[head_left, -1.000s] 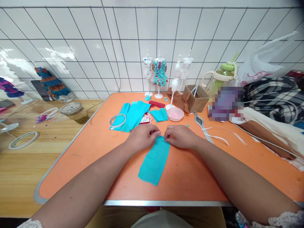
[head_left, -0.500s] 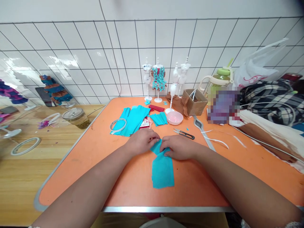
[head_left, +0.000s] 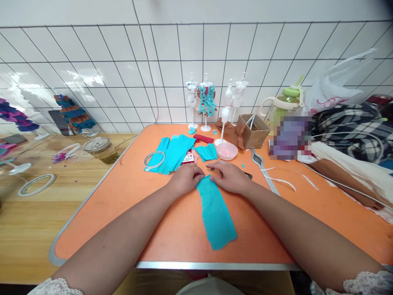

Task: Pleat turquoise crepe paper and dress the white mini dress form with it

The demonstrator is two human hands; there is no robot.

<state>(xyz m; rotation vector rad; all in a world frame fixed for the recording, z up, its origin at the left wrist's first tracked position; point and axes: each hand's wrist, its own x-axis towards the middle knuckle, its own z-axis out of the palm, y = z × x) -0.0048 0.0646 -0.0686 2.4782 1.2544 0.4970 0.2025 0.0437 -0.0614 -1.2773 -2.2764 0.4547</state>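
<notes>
A: Status on the left hand?
B: Nearly closed. Thumb and fingertips are pinching the top edge of the teal strip.
A: And the right hand?
B: Partly open. Index finger is pointing toward the left hand, thumb is sitting lower, by the strip's top right corner, with a gap between the two. Can't tell if the thumb is pressing on the cloth.
A: Strip position?
B: Top end is lying between the two hands. The rest is running down the orange table, slanting below the right hand toward the near edge.
A: Anything near the right hand?
B: A black tool end is poking out just behind the wrist, rest hidden. Pink bowl is sitting just beyond the knuckles, cardboard box farther out to the right. White ribbons are lying right of the forearm.
A: Left side?
B: Larger teal cloth is lying beyond the left hand, a tape ring resting on its left part. A smaller teal piece is lying ahead, between that cloth and the bowl. Dressed mannequin is standing well beyond both hands.
</notes>
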